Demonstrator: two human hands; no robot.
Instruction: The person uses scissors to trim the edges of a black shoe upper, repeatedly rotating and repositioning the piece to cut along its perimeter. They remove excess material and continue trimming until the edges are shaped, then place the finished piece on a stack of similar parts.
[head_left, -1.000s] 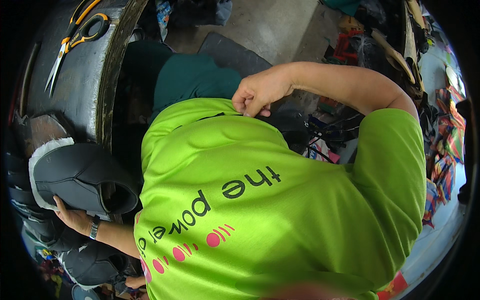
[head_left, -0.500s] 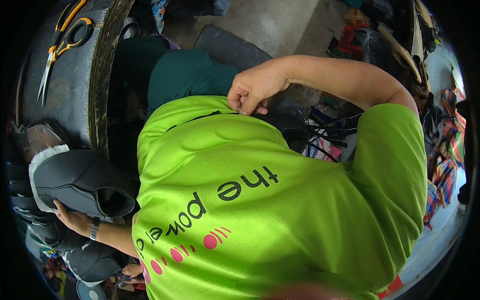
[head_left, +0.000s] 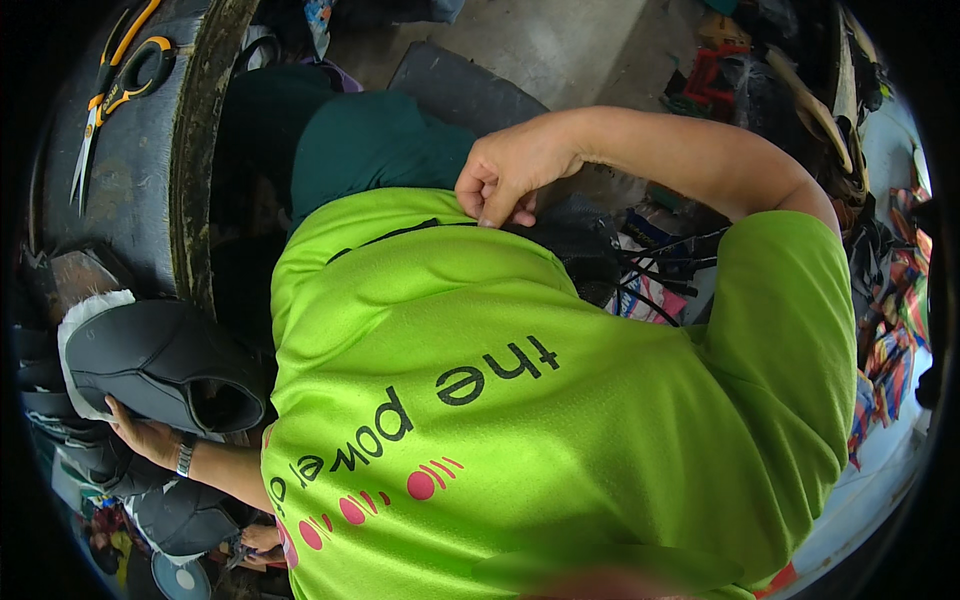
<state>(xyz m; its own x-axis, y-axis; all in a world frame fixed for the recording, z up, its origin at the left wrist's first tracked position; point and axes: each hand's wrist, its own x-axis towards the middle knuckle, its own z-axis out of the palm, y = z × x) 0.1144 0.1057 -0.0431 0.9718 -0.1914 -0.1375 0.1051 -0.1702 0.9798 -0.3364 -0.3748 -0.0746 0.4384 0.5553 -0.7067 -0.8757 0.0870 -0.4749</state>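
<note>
Black shoe upper (head_left: 150,350) sits near 9 o'clock in our view, just beyond the lower end of the dark table (head_left: 130,210). Long axis runs roughly 10 to 4. White edging (head_left: 80,345) borders the 10 o'clock end; the opening (head_left: 228,403) faces 4, toward our green shirt (head_left: 560,430).

Key relation: our left hand (head_left: 145,435) is by far the nearer. From it, the upper lies at 12 o'clock, touching; a fingertip meets the lower edge beside the white edging. The rest of those fingers are partly hidden, so we cannot tell whether they close around it or only prop it. Watch (head_left: 185,458) on that wrist.

Our right hand (head_left: 505,180) is well apart; from there the upper lies at about 8 o'clock. Fingers curled in, narrow, by the shirt's hem; we cannot make out anything pinched between them.

Scissors (head_left: 115,105) lie on the table at 10 o'clock, clear of both hands: handles toward 1, tips toward 7. From the left hand they lie at 12, past the upper. A second upper (head_left: 185,518) is at 8 o'clock, below the left forearm.
</note>
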